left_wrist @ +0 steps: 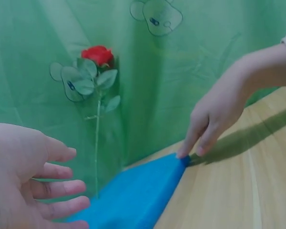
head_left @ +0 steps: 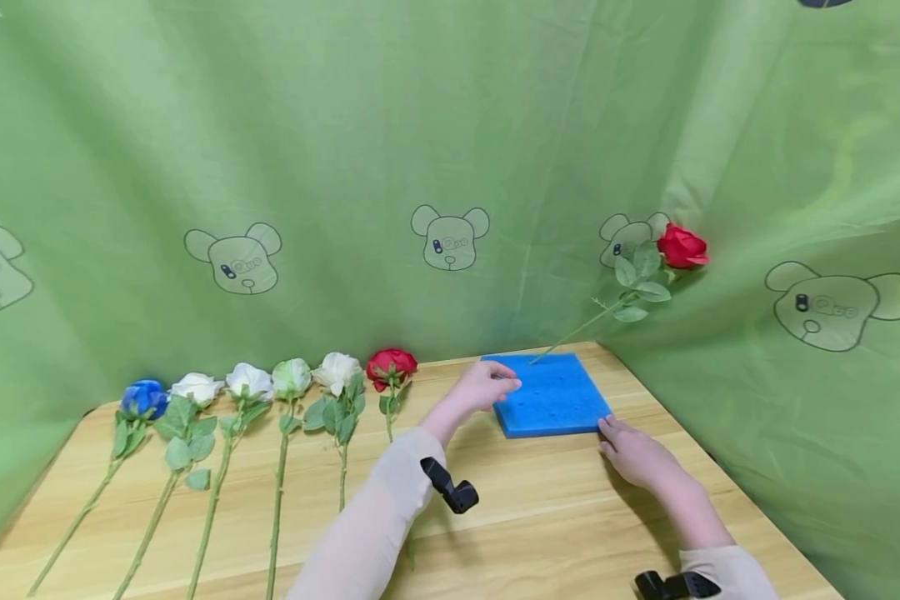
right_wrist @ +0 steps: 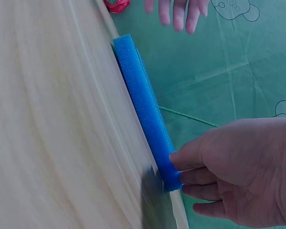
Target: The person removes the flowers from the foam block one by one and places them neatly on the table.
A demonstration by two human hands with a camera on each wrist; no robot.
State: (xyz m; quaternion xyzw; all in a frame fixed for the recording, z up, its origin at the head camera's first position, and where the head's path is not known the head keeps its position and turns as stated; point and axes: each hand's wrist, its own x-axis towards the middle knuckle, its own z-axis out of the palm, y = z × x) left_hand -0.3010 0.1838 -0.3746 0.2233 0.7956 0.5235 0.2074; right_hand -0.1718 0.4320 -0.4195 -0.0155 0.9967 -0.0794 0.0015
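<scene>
A blue foam block (head_left: pixel 551 404) lies flat near the table's back right, small holes dotting its top. One red rose (head_left: pixel 681 247) stands in it, its stem leaning right from near the back edge. My left hand (head_left: pixel 483 387) is over the block's left edge, holding nothing. Its fingers are spread and relaxed in the left wrist view (left_wrist: pixel 43 186). With fairly straight fingers, my right hand (head_left: pixel 640 454) touches the block's front right corner. From the right wrist view, the thumb and forefinger fingertips (right_wrist: pixel 176 160) are right at that corner, beside the block's front face (right_wrist: pixel 145 112).
Left of the block lies a row of roses on the wooden table (head_left: pixel 525 517): a blue rose (head_left: pixel 144 400), several pale ones, and another red rose (head_left: pixel 392 367). My left forearm passes over the red one's stem. Green curtain (head_left: pixel 345 125) hangs behind and at the right.
</scene>
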